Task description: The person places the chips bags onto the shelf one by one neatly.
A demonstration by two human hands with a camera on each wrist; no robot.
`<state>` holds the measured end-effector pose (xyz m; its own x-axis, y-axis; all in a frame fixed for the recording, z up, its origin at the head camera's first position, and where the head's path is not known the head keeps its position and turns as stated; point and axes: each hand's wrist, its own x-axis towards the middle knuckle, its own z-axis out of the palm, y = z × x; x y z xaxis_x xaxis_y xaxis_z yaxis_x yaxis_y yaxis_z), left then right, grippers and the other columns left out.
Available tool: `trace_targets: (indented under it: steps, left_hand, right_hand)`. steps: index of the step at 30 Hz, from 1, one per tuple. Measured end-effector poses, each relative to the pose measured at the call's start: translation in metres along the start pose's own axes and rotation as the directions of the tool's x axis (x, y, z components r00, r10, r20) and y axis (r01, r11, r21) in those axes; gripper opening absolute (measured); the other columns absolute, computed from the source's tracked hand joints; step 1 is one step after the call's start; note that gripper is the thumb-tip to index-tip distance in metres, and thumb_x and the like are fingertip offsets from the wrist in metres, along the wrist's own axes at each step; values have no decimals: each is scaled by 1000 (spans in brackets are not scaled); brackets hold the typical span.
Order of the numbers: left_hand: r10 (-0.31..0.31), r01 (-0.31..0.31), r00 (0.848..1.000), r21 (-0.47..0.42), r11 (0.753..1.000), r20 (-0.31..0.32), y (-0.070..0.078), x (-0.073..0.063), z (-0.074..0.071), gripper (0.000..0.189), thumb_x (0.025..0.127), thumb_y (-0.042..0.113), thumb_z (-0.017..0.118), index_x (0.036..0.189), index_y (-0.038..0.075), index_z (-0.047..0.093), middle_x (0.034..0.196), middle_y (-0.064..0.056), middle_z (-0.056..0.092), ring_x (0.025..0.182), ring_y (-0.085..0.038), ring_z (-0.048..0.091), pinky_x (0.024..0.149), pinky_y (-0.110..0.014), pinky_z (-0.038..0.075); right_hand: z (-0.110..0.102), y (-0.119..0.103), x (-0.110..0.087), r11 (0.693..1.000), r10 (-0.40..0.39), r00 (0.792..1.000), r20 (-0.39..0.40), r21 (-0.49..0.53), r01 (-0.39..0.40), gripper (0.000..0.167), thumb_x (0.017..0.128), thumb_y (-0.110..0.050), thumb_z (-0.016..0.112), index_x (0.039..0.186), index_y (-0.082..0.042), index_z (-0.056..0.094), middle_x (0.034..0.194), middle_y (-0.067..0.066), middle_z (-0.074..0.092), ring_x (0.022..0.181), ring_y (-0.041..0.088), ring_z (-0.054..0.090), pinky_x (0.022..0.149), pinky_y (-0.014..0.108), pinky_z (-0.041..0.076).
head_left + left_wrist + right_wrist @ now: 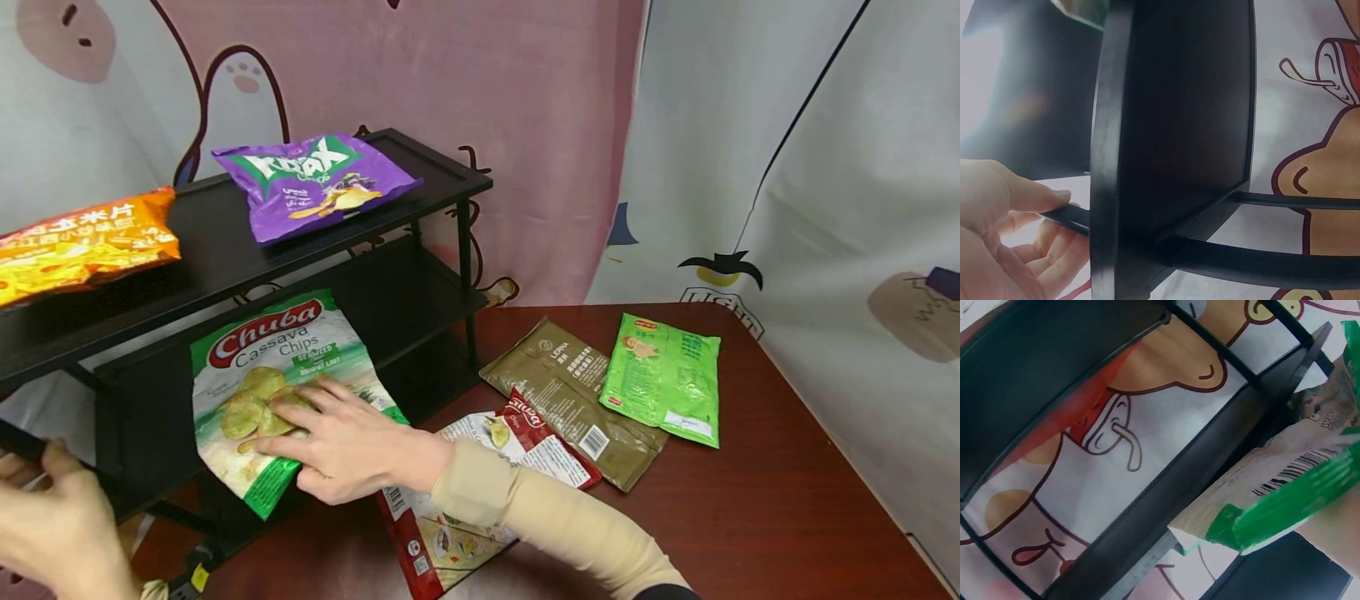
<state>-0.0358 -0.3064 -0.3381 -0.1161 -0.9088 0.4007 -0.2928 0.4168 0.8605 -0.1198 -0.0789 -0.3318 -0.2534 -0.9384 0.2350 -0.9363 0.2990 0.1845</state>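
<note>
My right hand point(348, 446) lies on the front of a green and white bag of cassava chips point(277, 333), its fingers spread over the printed chips. The bag sits tilted at the middle level of a black shelf rack point(420, 283), its lower corner out past the front edge. In the right wrist view the bag's barcode side point(1297, 469) and green seam show beside the shelf edge. At the far left, my left hand point(56, 517) grips a black bar of the rack; in the left wrist view its thumb and fingers close round that bar point(1069, 217).
On the top shelf lie an orange chip bag point(90, 246) and a purple chip bag point(318, 183). Right of the rack, a red and white bag point(442, 533), a brown pouch point(555, 392) and a green packet point(663, 375) lie on the reddish-brown table point(780, 500). Printed cloth hangs behind.
</note>
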Motion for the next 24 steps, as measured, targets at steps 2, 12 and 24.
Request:
trace_targets:
  steps: [2,12,24]
  left_hand:
    - [12,-12,1000,-6,1000,-2,0,1,0,31,91,40,52,121,31,56,83,39,29,80,26,28,102,-26,38]
    - [40,-40,999,-35,999,-2,2,4,-2,32,91,32,54,123,29,56,83,39,33,74,26,33,82,-3,31]
    - [35,-35,999,-19,999,-16,4,3,-2,33,90,33,53,123,31,56,82,41,33,75,27,31,93,-12,37]
  right_hand:
    - [-4,0,0,996,18,997,78,82,-24,51,95,-43,35,145,-37,34,155,-1,30,142,18,30,117,39,19]
    - [-8,35,-11,921,339,941,0,205,-332,49,94,-46,51,136,-20,50,146,5,43,132,19,45,109,31,36]
    - [19,46,0,926,348,935,67,129,-354,48,98,-49,37,136,-24,51,145,4,47,138,17,39,115,35,28]
